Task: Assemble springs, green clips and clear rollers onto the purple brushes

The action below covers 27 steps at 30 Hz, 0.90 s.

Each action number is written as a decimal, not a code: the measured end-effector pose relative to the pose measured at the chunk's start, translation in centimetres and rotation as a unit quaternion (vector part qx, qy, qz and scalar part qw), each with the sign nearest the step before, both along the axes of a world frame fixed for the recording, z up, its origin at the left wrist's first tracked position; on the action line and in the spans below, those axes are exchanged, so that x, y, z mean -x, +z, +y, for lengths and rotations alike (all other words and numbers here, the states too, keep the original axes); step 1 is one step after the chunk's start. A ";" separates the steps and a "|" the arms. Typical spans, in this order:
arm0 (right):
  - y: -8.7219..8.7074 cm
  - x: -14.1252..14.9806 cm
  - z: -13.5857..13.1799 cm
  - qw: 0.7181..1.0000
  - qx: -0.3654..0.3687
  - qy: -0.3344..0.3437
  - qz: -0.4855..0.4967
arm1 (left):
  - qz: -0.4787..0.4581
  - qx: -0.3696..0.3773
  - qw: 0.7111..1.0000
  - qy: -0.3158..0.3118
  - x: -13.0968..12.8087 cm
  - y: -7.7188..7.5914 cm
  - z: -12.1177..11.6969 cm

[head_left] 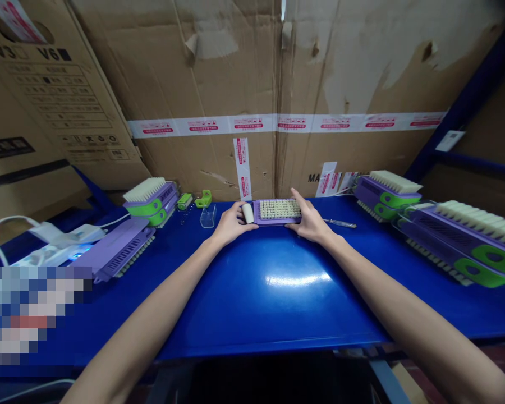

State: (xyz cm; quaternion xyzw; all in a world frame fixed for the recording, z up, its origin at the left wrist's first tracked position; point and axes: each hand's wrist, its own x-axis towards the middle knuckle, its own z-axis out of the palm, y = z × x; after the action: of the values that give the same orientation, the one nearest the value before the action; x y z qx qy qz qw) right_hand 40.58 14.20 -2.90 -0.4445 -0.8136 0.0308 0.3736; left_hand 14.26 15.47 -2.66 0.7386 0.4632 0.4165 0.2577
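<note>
A purple brush point(280, 210) with pale bristle tufts facing up lies across the back middle of the blue table. My right hand point(309, 220) is closed around its right end, thumb along the near side. At the other end my left hand point(232, 223) is closed, fingers behind and thumb in front. Between that thumb and fingers is a whitish rounded piece point(248, 214), right against the brush's left end; whether it is joined to the brush I cannot tell. A screwdriver point(340, 223) with a clear handle lies just right of my right hand.
Left of my hands are a clear plastic box point(208, 216), a spring point(186, 214) and green parts point(203, 198). Purple-green brushes point(154, 202) stand at left, more point(467, 238) at right. A power strip point(53, 247) with cables sits far left. Cardboard point(210, 67) walls the back.
</note>
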 end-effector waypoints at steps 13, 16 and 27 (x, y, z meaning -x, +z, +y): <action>-0.4 0.0 0.1 1.000 -0.022 0.005 -0.004 | 0.061 -0.066 0.995 -0.043 0.0 0.1 0.0; -0.6 0.1 0.2 0.999 -0.044 0.003 -0.007 | 0.076 -0.083 0.993 -0.036 0.1 0.0 0.1; -0.6 0.2 0.1 0.998 -0.065 0.016 -0.008 | 0.125 -0.170 0.977 -0.026 0.5 0.4 -0.1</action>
State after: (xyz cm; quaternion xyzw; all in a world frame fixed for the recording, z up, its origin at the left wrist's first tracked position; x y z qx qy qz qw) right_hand 40.36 14.26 -3.49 -0.4063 -0.8240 -0.0191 0.3945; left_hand 13.72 15.35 -2.27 0.8296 0.3948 0.3867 0.0796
